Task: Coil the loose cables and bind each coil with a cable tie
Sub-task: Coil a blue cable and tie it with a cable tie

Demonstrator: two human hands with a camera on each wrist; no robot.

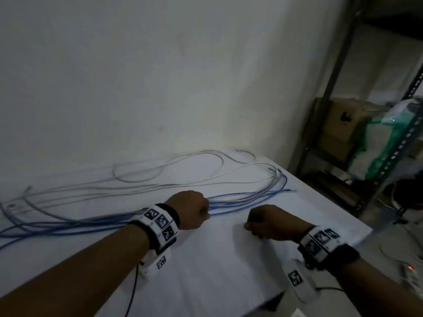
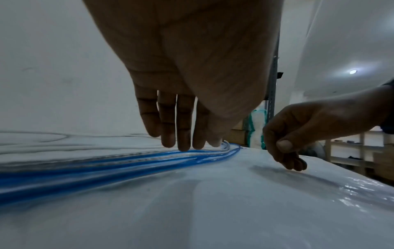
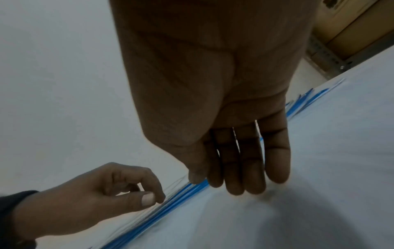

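Several blue cables (image 1: pixel 240 199) lie stretched in a long bundle across the white table (image 1: pixel 229 259), and they end in a bend near its far right corner. Behind them, loose grey and white cables (image 1: pixel 183 165) loop along the wall. My left hand (image 1: pixel 207 212) sits on the bundle with curled fingers. In the left wrist view its fingertips (image 2: pixel 183 148) touch the blue cables (image 2: pixel 106 166). In the right wrist view my left hand (image 3: pixel 154 200) has thumb and forefinger pinched together at the blue cables (image 3: pixel 181 197). My right hand (image 1: pixel 249 227) hangs loosely curled, holding nothing, fingertips (image 2: pixel 296 166) at the table.
A metal rack (image 1: pixel 343 110) stands to the right of the table with cardboard boxes (image 1: pixel 338 124) and a green and white bag (image 1: pixel 384 143) on it. The table's right edge (image 1: pixel 357 223) lies close to my right wrist. A bare wall backs the table.
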